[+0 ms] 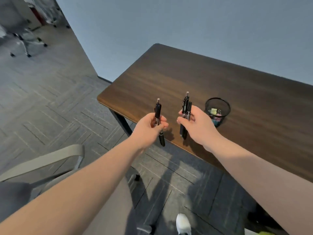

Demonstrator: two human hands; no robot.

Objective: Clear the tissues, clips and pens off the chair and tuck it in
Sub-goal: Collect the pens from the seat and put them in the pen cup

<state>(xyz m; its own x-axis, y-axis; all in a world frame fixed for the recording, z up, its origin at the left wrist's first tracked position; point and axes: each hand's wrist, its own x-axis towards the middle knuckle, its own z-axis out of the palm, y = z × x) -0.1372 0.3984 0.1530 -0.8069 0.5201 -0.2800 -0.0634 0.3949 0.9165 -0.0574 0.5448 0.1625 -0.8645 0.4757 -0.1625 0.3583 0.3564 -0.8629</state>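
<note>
My left hand grips a black pen upright just off the near-left corner of the desk; a second pen may be in the same grip. My right hand holds a bunch of black pens upright over the desk's near edge, just left of a black mesh cup. Coloured binder clips lie inside that cup. The grey chair is at the lower left, its armrest showing and its seat mostly hidden behind my left forearm. No tissues are in view.
The dark wooden desk stands against a grey-blue wall, with a black leg at its near-left corner. Grey carpet tiles cover the floor. Another wheeled chair stands far back left. My white shoe shows at the bottom.
</note>
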